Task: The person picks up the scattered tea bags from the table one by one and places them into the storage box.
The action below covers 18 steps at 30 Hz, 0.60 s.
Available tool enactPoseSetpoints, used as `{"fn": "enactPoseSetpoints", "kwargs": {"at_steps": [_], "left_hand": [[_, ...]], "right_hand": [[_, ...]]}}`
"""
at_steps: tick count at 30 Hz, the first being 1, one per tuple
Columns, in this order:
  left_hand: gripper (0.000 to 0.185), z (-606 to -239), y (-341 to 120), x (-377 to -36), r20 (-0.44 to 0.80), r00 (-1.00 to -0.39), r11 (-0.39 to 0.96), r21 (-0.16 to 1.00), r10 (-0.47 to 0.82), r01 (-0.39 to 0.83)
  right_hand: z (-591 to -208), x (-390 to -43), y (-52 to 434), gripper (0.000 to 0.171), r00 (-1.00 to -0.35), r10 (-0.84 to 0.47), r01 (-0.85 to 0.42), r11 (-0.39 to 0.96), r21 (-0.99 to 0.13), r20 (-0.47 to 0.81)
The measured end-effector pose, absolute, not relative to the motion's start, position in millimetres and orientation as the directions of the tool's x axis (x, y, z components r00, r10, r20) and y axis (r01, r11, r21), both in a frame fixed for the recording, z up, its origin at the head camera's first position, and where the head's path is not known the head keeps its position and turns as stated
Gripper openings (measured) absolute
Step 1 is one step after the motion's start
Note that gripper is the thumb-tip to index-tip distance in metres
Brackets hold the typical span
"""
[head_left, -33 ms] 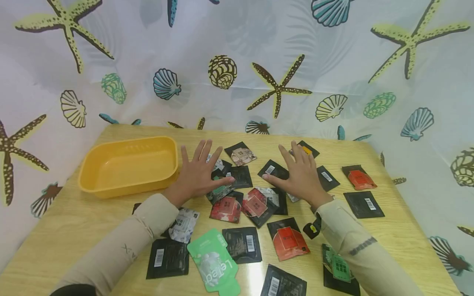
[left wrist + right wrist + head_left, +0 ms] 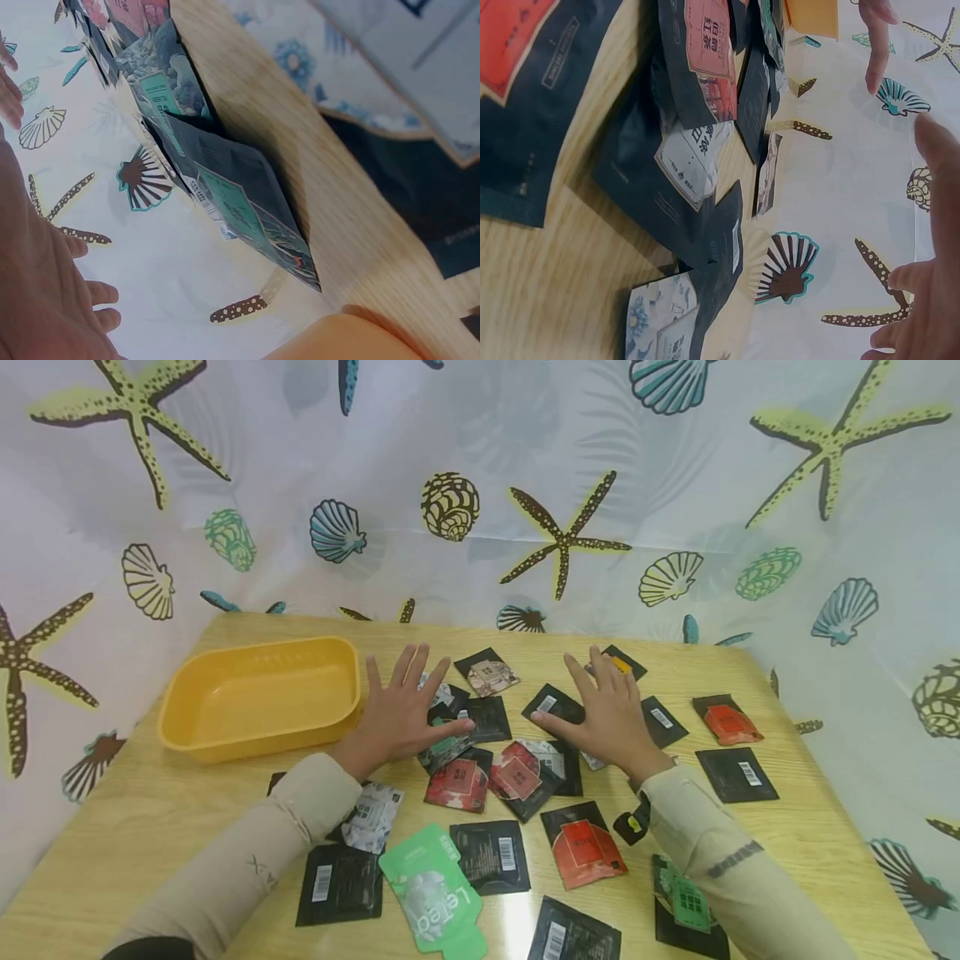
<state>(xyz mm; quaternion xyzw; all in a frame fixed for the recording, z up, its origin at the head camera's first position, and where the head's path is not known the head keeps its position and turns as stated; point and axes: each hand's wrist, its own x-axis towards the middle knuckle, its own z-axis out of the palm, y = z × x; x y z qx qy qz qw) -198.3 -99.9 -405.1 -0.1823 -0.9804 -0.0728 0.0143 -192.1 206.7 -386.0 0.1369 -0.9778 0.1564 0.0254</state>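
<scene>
Left hand (image 2: 397, 714): you hold it raised over the near middle of the spread, back of the hand up, fingers straight and fanned wide, thumb pointing right; it has hold of nothing.
Right hand (image 2: 609, 714): likewise wide open with fingers spread and thumb pointing left, well apart from the other hand and gripping nothing.
Green-label sachet (image 2: 450, 747): beside your left thumb in the head view, partly covered; the left wrist view shows that hand apart from the sachets.
Barcode sachet (image 2: 553, 697): by your right thumb, lying flat with its barcode up.
Red sachets (image 2: 459, 783): on your side of the gap between your hands, two of them side by side.
Yellow tray (image 2: 258, 743): just left of your left hand.
White floral sachet (image 2: 375, 817): beside your left cuff.
LeTea pouch (image 2: 435, 893): green, nearer to you, between two black sachets.
Orange-red sachet (image 2: 729, 723): out to the right of your right hand.
Table (image 2: 112, 860): wood-grained, under everything.
Cloth (image 2: 420, 577): white, printed with starfish and shells, behind the far edge.
</scene>
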Motion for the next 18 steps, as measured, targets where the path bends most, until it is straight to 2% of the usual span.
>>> {"fn": "enactPoseSetpoints", "kwargs": {"at_steps": [7, 13, 18], "left_hand": [[0.124, -402, -106, -195, 0.082, -0.937, 0.924, 0.157, 0.339, 0.348], [0.091, -391, -128, -191, 0.185, -0.929, 0.931, 0.119, 0.322, 0.346], [0.071, -378, -178, -184, 0.306, -0.904, 0.938, 0.080, 0.298, 0.337]], "right_hand": [[-387, -194, 202, 0.100, -0.955, -0.277, -0.297, 0.910, -0.289, 0.110], [-387, -189, 194, 0.090, -0.949, -0.290, -0.313, 0.915, -0.254, 0.125], [-390, -183, 188, 0.076, -0.938, -0.321, -0.343, 0.910, -0.233, 0.131]]}}
